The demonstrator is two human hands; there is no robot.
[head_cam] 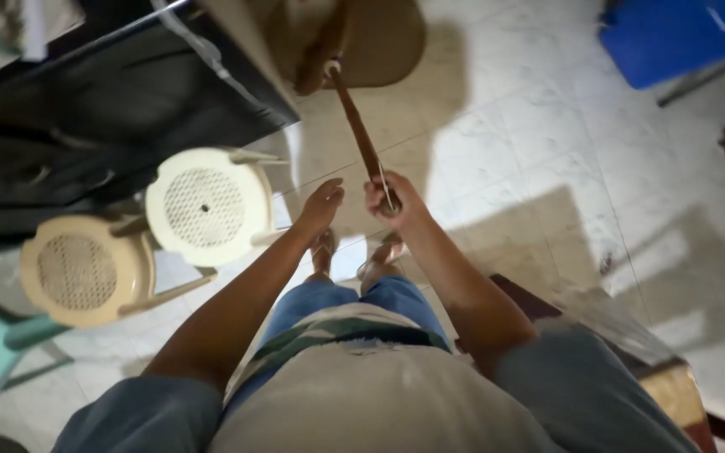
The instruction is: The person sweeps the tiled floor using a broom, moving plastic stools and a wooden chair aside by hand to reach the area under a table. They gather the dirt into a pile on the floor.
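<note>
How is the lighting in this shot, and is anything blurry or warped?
Head view: bright light washes out the white tile floor, with hard shadows across it; the dark table at upper left is underexposed. The right hand on the wooden stick and the left hand look soft. Wide-angle warping bends the edges.

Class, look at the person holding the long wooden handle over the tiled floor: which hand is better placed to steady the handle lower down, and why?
Probably the left. The right hand is closed around the top of the wooden handle, while the left hand hangs open beside it, apparently holding nothing.
</note>
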